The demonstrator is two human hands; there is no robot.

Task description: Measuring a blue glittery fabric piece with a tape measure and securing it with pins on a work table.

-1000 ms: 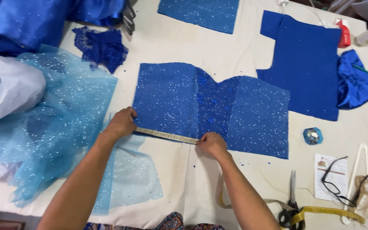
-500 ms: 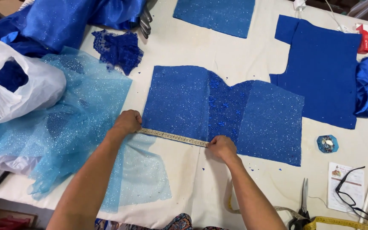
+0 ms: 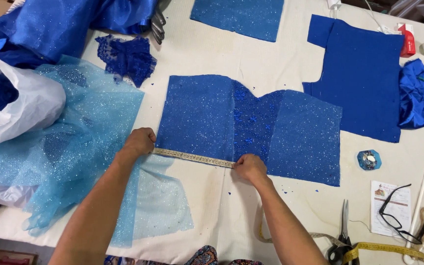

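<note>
The left hand (image 3: 138, 142) and right hand (image 3: 250, 168), both closed, pinch a measuring tape (image 3: 192, 157) taut along the lower edge of the sparkly blue fabric piece (image 3: 202, 115) lying flat on the desk (image 3: 222, 54).

Box (image 3: 408, 40): far right on the table (image 3: 212, 49), small, upright, red with a white top, just beside the dark blue cloth.
Card (image 3: 391, 208): near right, a white printed paper slip, rectangular, with a small coloured mark at its top; black glasses (image 3: 401, 213) lie across it.
</note>
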